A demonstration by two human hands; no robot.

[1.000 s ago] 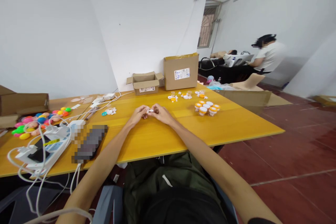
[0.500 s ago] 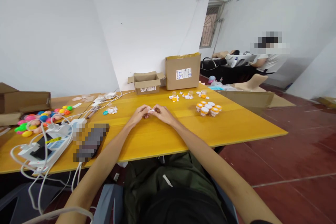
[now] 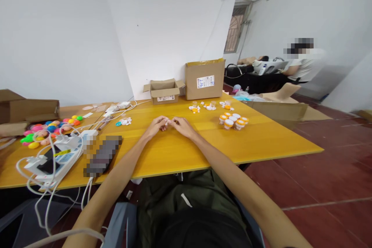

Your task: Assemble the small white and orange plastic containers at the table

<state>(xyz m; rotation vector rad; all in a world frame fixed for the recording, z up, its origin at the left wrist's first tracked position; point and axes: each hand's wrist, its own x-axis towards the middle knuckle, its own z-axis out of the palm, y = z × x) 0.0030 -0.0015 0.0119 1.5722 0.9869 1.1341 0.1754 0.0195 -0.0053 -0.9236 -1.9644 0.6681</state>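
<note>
Fingertips of left hand (image 3: pixel 156 126) and right hand (image 3: pixel 181 126) pinched on small white piece (image 3: pixel 167 123) between them. Beneath, yellow table (image 3: pixel 261 139); beyond, white wall (image 3: pixel 162 23).

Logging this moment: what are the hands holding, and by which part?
Both the left hand and right hand pinch a small pale piece between their fingertips; which part is gripped cannot be told.
</note>
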